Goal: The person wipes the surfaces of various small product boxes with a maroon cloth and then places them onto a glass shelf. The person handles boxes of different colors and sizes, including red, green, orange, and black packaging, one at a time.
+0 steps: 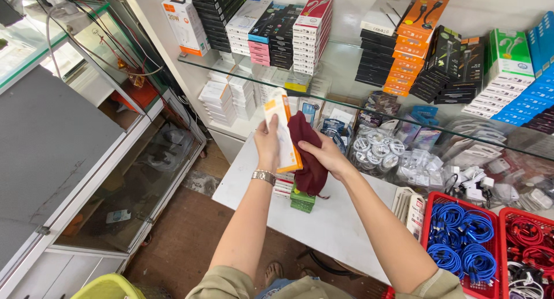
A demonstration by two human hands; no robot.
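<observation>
In the head view, a slim white and orange box [282, 129] is held upright in the left hand [267, 146], above the near edge of a white table [329, 224]; the left grip is closed around the lower part of the box, with the thumb laid along its face. A metal wristwatch [264, 176] is worn on the left wrist. A dark maroon cloth [307, 155] is held in the right hand [324, 155]; the right grip is closed on the cloth, which is pressed against the right side of the box and hangs down below the hand. Directly beneath the cloth, a small stack of green boxes [302, 200] is seen on the table, with a low stack of flat white boxes [283, 185] just beside it. To the right, a red basket of coiled blue cables [461, 241] is noted on the table, and a second red basket holding red cables [528, 241] stands touching it at the right edge. Bagged white cables [378, 149] are piled behind the hands. Above, a glass shelf [346, 74] carries rows of stacked product boxes in white, black, orange, green and blue. At left, a glass display cabinet [138, 178] stands on the brown floor. A yellow-green bin [107, 287] is partly visible at the bottom edge.
</observation>
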